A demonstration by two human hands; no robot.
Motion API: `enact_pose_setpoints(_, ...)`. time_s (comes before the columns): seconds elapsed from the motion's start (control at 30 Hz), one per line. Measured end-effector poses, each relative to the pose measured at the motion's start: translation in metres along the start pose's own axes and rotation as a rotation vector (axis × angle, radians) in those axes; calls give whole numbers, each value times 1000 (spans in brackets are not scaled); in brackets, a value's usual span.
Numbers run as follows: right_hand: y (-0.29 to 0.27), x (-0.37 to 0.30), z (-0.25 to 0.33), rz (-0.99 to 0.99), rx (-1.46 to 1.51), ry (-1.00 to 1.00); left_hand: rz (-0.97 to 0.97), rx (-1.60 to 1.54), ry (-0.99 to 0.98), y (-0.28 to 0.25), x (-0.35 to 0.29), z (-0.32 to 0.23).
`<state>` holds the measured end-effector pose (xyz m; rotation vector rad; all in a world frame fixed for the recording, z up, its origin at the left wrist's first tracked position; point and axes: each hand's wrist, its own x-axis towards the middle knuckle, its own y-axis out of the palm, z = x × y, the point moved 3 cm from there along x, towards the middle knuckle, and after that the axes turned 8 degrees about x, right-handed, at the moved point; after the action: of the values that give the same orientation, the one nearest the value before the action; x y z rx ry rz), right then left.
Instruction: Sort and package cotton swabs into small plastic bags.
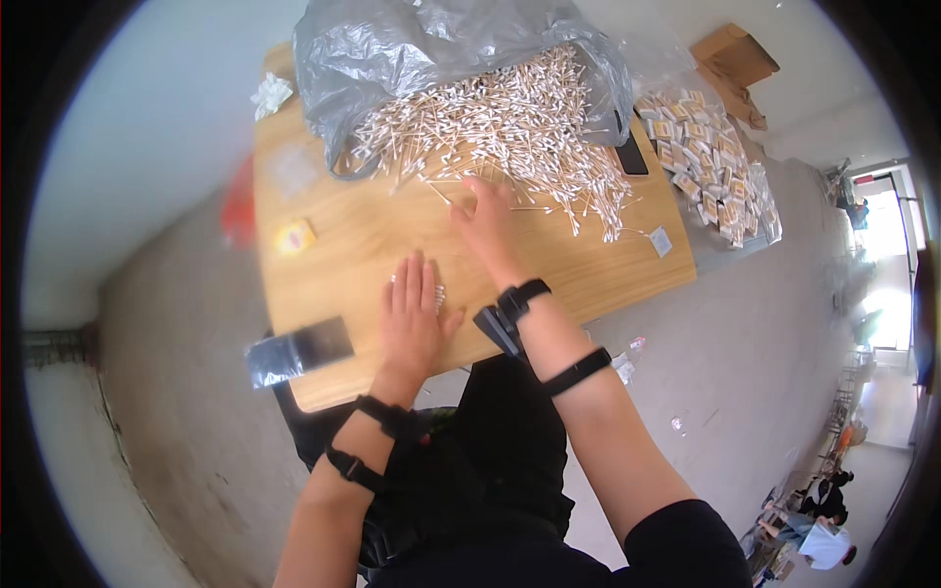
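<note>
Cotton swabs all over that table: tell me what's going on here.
A person is handling loose cotton swabs, heaped at the mouth of a grey plastic bag on the table. The right hand is at the heap's near edge; whether it grips a swab is unclear. The left hand lies flat over some swabs, white tips showing beside it.

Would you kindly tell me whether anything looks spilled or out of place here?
Yes: cotton swabs spill from the grey plastic bag across the wooden table, a few straying by the right hand. Small scraps litter the floor, looking untidy.
</note>
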<state>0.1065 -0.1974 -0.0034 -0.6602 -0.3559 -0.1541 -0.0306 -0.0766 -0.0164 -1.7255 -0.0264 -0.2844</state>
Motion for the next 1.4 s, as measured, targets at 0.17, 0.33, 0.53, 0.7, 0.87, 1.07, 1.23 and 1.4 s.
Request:
enact_pose_setpoints(0.17,14,29,10,104,-114,147,74,44,-49,-9,-19,-16)
enact_pose_setpoints(0.33,24,7,-2,212,-66,41,76,41,-34,-2,-3,-10)
enact_pose_setpoints(0.53,-3,-52,2,365,378,60,146,-11,-12,1,14,-3)
enact_pose_setpoints(0.7,-17,-41,3,288,225,48,81,-22,-2,-1,12,-6)
enact_pose_setpoints(0.87,-11,-30,-2,352,23,-145,31,-44,-3,-3,-2,-14)
enact_pose_setpoints(1.07,-15,-60,3,444,93,24,36,-14,-57,-5,-7,-12)
enact_pose_setpoints(1.23,-38,-63,-8,119,207,244,116,26,-18,-2,-2,-11)
enact_pose_setpoints(1.4,-55,-51,-22,121,-45,160,99,11,-18,-5,0,-10)
